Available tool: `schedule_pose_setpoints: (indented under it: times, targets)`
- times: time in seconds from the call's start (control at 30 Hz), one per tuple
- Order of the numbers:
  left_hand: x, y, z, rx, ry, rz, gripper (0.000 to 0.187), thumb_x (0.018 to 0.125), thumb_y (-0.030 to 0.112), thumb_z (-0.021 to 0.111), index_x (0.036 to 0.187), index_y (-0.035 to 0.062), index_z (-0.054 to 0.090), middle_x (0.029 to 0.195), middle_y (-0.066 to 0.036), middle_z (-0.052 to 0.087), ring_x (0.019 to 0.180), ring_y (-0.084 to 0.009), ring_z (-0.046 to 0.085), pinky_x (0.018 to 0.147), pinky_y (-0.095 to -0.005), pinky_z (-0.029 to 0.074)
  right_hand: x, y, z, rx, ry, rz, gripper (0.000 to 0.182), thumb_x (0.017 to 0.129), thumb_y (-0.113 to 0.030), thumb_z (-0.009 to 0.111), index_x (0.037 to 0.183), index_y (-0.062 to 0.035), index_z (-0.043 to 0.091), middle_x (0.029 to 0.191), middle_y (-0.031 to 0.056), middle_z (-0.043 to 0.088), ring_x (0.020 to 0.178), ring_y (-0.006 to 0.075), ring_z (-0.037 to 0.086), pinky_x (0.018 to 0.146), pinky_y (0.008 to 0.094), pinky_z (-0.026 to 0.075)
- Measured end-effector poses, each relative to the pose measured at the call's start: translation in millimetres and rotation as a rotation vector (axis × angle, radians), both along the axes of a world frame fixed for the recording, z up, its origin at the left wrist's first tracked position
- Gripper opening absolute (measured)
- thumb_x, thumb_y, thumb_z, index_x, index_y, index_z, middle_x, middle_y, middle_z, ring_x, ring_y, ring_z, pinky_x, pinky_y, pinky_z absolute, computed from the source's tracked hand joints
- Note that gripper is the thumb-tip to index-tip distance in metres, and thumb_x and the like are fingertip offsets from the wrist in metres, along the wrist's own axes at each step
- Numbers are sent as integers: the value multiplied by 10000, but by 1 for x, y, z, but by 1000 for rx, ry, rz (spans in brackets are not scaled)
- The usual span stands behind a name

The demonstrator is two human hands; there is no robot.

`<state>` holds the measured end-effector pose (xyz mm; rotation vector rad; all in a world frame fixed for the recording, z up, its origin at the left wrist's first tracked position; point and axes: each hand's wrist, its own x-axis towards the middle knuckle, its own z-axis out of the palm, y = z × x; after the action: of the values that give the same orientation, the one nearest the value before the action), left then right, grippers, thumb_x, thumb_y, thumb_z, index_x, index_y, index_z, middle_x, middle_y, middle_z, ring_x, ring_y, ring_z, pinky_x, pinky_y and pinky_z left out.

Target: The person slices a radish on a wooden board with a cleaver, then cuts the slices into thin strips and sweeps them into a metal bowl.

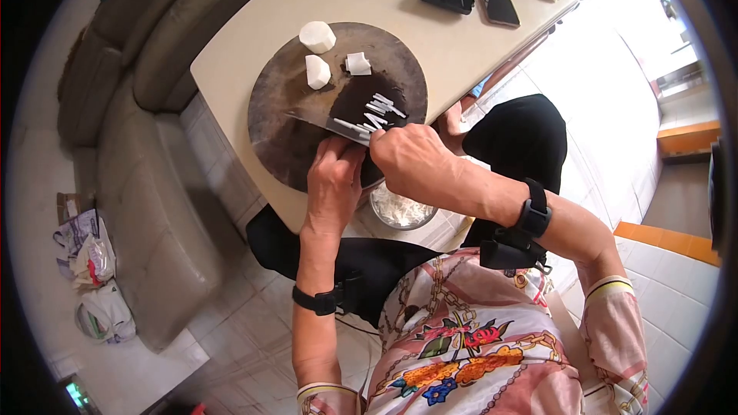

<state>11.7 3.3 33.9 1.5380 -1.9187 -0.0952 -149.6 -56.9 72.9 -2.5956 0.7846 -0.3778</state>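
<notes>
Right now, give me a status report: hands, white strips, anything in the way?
Right hand gripping knife; left hand close beside it, grip unclear. White strips on round board. Nothing obvious in the way; phone off the board.

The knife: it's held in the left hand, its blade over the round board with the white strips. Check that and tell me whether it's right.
Not quite: the hand is wrong. The head view shows the knife in the grip of the right hand, not the left hand. Its blade is over the round board with the white strips, as stated.
</notes>
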Motion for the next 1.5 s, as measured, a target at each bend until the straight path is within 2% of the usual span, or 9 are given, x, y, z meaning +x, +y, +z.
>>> schedule_pose_setpoints:
  times: [0.13,0.33,0.43,0.57,0.8,1.1,1.27,1.37,1.5]
  targets:
    - [-2,1,-1,0,23,13,267,724,-81,642,968,18,690,992,-140,642,932,-347,608,788,-414,517,-8,-2,2,-6,-91,-42,91,658,21,582,718,57,524,594,228,580,596,404,624,551,469,489]
    - [-2,0,-3,-11,-39,6,259,753,-36,638,1002,22,681,1004,-135,632,919,-342,607,792,-412,526,-20,13,13,-12,61,11,124,649,28,585,740,65,509,573,221,568,572,392,624,516,438,485]
    - [-4,0,-1,-13,-16,15,272,734,-77,642,981,25,691,995,-137,647,921,-351,608,784,-409,521,-8,8,4,-15,39,20,116,649,29,587,732,66,515,580,222,572,576,388,628,518,447,486]
    - [-3,2,-5,17,-25,27,273,742,-43,642,1004,25,682,994,-133,631,920,-341,607,795,-410,525,0,-3,2,-17,-73,-5,105,646,29,592,714,64,519,585,228,573,578,400,625,521,458,486]
    - [-5,-1,-8,-71,-10,16,262,727,-59,647,977,12,678,975,-136,628,911,-347,606,780,-416,528,-21,11,10,10,39,-31,110,642,28,588,720,63,519,573,218,568,573,392,627,515,451,487]
    - [-4,1,-7,-28,-14,36,218,743,-54,643,951,5,673,968,-138,629,914,-348,601,798,-412,513,-5,1,3,-20,-58,-4,98,651,29,587,717,65,524,565,217,560,578,397,624,517,452,484]
    - [-3,-1,-12,-101,-5,10,200,742,-52,645,935,-6,670,949,-136,631,907,-342,600,794,-416,507,-21,14,15,6,12,-17,89,655,37,584,712,63,521,559,212,557,560,397,616,501,450,477]
    - [-3,0,-11,-99,8,23,269,704,-99,659,946,17,691,949,-133,644,890,-353,607,758,-416,516,-19,11,9,-8,9,-6,92,647,39,584,709,62,521,562,212,559,567,392,618,502,439,477]
    - [-5,2,-13,-62,31,55,215,727,-69,651,928,3,678,931,-129,631,912,-342,599,786,-417,506,-4,3,8,1,-26,6,89,647,33,582,705,62,521,575,219,566,589,395,624,525,448,484]
